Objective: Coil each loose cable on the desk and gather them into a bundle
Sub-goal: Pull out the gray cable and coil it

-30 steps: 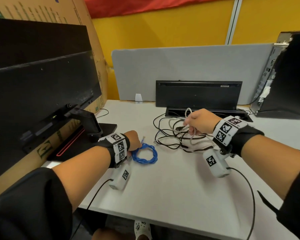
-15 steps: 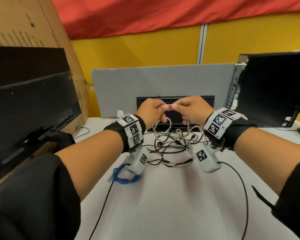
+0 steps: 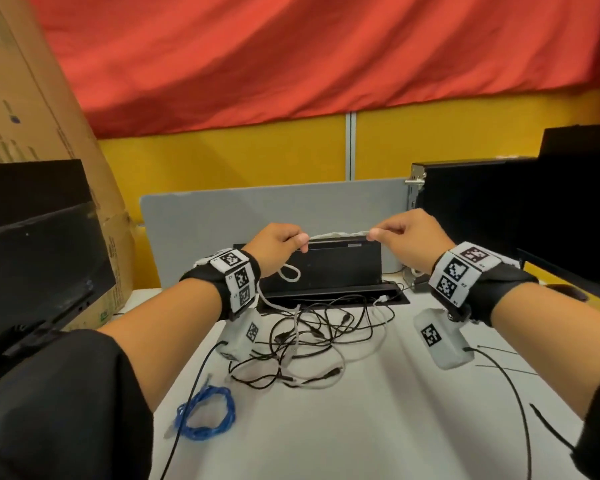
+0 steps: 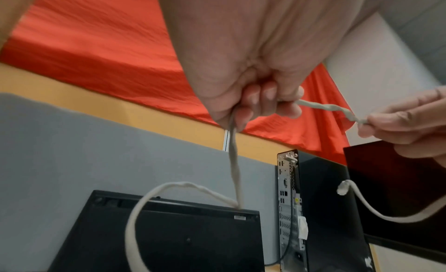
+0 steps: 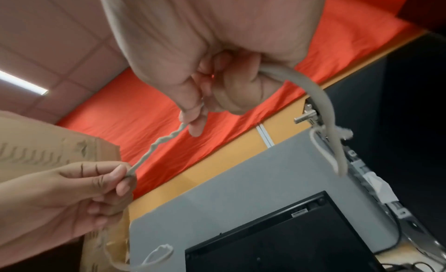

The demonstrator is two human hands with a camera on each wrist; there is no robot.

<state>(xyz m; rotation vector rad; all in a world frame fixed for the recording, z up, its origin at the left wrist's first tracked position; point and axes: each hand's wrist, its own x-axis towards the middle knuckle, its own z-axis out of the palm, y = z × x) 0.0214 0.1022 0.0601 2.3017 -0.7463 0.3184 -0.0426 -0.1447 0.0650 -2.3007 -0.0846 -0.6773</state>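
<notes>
Both hands are raised above the desk and hold a kinked white cable [image 3: 336, 234] stretched level between them. My left hand [image 3: 284, 242] pinches one part of it [image 4: 328, 107]; from that hand the cable hangs in a loop [image 3: 289, 273] down to the desk. My right hand [image 3: 400, 233] pinches the other part [image 5: 166, 140], and a tail with a clear plug [image 5: 346, 133] hangs from its palm side. A tangle of thin black cables [image 3: 312, 341] lies on the white desk [image 3: 378, 420] below. A coiled blue cable [image 3: 207, 414] lies at the near left.
A black monitor [image 3: 32, 254] and a cardboard box [image 3: 32, 109] stand on the left. A black device [image 3: 326, 268] stands at the back before a grey divider panel [image 3: 257, 209]. A black computer case [image 3: 499, 216] stands on the right. Black wires run from my wrist cameras.
My left hand left the blue coil and rose to join the right hand on the white cable. Both hands then moved apart, drawing a length of it straight between them.
</notes>
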